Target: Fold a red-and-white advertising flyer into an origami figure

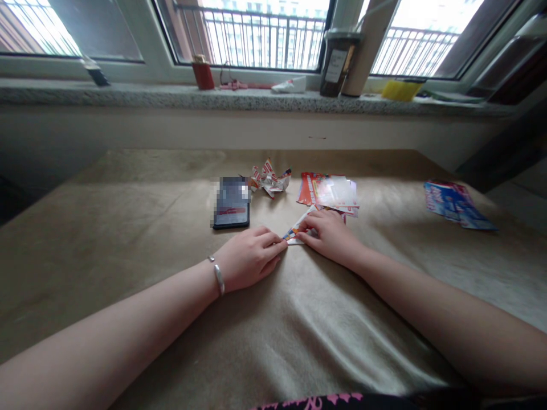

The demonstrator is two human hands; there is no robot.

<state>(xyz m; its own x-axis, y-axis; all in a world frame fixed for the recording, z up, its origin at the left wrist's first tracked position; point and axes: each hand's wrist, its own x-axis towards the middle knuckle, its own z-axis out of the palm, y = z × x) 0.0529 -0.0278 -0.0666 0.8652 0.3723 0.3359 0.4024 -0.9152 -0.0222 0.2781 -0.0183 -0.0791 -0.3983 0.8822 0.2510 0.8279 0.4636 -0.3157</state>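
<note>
Our left grip [252, 257] keeps its fingers together, tips at the pointed left end of a folded paper [292, 232]; our right grip [330, 232] curls over that paper's other part. Whether either pinches it, we cannot tell. It lies between our hands on the surface [171, 319]. Beyond we see a phone [232, 206], a crumpled paper [271, 181] and red-and-white leaflets [329, 191], with blue leaflets [459, 206] well to the right.
</note>
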